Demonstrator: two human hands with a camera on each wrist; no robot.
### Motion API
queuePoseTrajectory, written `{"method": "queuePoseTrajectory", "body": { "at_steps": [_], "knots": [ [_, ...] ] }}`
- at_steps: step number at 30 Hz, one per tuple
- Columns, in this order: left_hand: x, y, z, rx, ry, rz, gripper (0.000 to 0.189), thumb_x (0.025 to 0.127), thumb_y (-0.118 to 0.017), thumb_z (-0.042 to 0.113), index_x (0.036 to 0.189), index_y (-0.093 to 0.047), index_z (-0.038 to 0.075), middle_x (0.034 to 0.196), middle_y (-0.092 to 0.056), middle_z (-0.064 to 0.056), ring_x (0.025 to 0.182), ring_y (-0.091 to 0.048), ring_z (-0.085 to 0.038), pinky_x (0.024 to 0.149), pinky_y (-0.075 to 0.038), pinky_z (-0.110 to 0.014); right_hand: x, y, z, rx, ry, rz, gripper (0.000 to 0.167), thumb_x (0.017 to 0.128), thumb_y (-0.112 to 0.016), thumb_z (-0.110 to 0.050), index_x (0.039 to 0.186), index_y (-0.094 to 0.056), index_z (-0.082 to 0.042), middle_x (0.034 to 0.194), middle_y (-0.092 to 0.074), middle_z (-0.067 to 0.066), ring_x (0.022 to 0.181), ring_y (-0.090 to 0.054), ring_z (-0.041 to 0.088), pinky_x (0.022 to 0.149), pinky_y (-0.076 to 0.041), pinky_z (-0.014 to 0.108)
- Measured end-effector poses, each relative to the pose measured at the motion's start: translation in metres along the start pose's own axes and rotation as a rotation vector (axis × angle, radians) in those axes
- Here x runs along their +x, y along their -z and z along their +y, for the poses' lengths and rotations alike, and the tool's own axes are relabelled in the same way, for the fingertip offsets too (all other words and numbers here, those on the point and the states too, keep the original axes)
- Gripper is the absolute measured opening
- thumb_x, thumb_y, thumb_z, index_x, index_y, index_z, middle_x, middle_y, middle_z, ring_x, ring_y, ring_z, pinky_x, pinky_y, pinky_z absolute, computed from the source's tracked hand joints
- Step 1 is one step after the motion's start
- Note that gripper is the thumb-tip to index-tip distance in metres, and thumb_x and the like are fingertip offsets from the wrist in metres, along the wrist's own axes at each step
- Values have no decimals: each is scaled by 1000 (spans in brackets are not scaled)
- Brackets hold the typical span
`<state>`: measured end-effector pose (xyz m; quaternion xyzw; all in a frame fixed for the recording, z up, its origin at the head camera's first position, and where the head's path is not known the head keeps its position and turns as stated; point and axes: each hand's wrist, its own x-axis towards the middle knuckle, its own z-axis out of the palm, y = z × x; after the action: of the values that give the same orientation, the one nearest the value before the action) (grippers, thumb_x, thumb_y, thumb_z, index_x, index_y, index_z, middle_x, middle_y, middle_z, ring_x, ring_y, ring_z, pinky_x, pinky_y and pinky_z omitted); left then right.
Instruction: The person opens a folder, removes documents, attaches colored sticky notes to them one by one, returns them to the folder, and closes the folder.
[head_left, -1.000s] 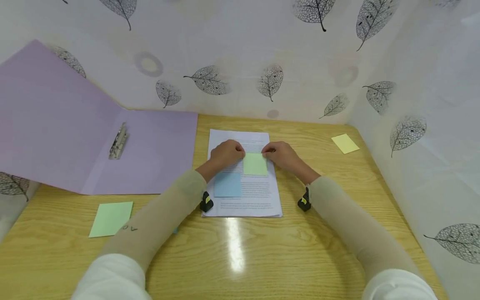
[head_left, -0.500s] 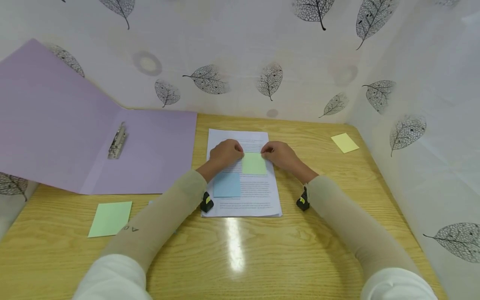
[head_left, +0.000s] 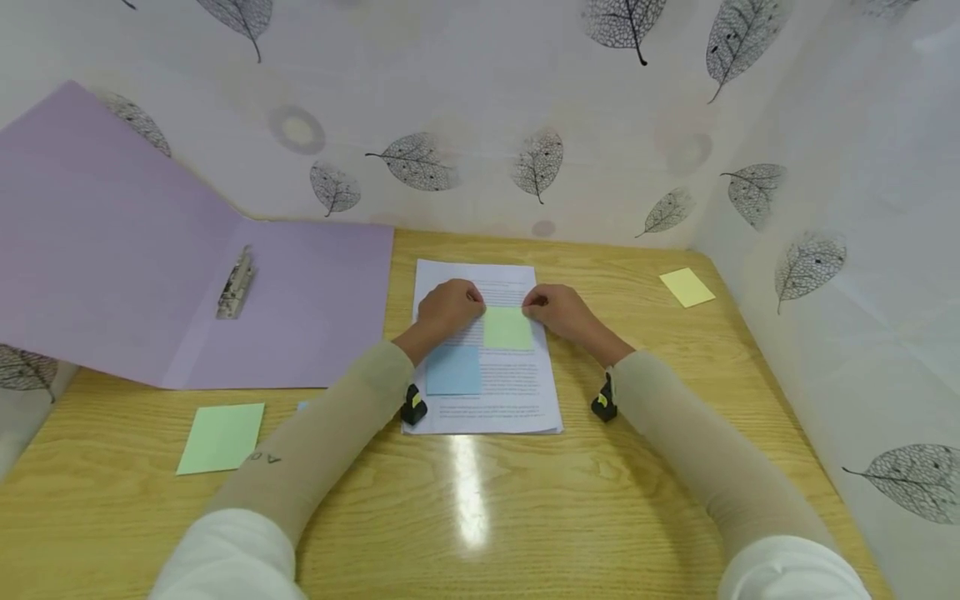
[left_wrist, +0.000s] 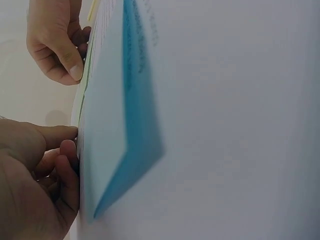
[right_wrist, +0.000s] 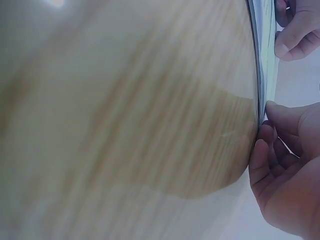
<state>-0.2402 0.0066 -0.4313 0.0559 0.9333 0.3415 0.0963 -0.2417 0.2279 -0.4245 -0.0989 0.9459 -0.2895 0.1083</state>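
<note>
Green note lies between left hand and right hand, curled fingers pinching its upper corners.

No word or number can be read for certain. Rows of dark print cross the paper stack, which lies near the worktop's far edge, too small to make out. In the left wrist view, lettering beside the blue sticky note is blurred. Small dark marks on the left sleeve cannot be deciphered.
</note>
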Motion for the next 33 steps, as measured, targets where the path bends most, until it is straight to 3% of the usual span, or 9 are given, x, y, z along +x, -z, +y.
{"method": "queuePoseTrajectory", "body": {
  "at_steps": [8,14,18,21,25,29,33],
  "knots": [
    [1,4,-4,-21,27,9,19,97,-63,29,104,-71,13,104,-69,-2,89,-60,-22,77,-47,-36,6,0,3,46,-16,18,15,101,-62,-17,107,-70,-6,110,-68,11,99,-59,25,90,-49,39],
    [-2,7,0,-16,-11,-83,26,101,-56,29,117,-69,13,120,-67,-5,105,-60,-24,92,-50,-43,2,3,5,28,5,21,22,101,-60,-16,117,-69,-4,118,-62,14,104,-55,27,92,-47,42],
    [-12,10,3,27,-83,-151,31,101,-57,29,127,-67,14,125,-66,-6,113,-60,-24,97,-49,-44,-2,6,7,32,7,17,30,100,-62,-18,126,-67,-3,128,-57,16,106,-52,28,93,-45,44],
    [-29,13,4,44,-159,-180,34,100,-61,29,130,-65,14,127,-65,-7,115,-60,-24,98,-50,-44,-2,6,9,17,16,-8,36,100,-63,-19,132,-64,-4,142,-52,17,111,-52,30,99,-45,47],
    [-65,15,4,100,-273,-205,39,97,-67,30,133,-65,16,135,-62,-6,125,-58,-25,102,-49,-44,-6,9,9,-39,34,-46,45,99,-65,-22,141,-58,-8,156,-43,14,129,-51,33,109,-42,51],
    [-104,13,3,182,-367,-267,46,94,-72,34,135,-64,16,142,-59,-6,131,-55,-27,103,-51,-46,-9,11,9,-88,27,-91,51,99,-65,-27,146,-54,-10,160,-39,9,146,-37,34,117,-34,54],
    [-132,10,1,251,-423,-323,50,91,-76,34,135,-65,15,140,-59,-6,125,-56,-28,92,-55,-44,-10,11,8,-97,11,-107,52,100,-64,-29,147,-53,-9,161,-39,7,150,-30,33,120,-30,53]
  ]
}}
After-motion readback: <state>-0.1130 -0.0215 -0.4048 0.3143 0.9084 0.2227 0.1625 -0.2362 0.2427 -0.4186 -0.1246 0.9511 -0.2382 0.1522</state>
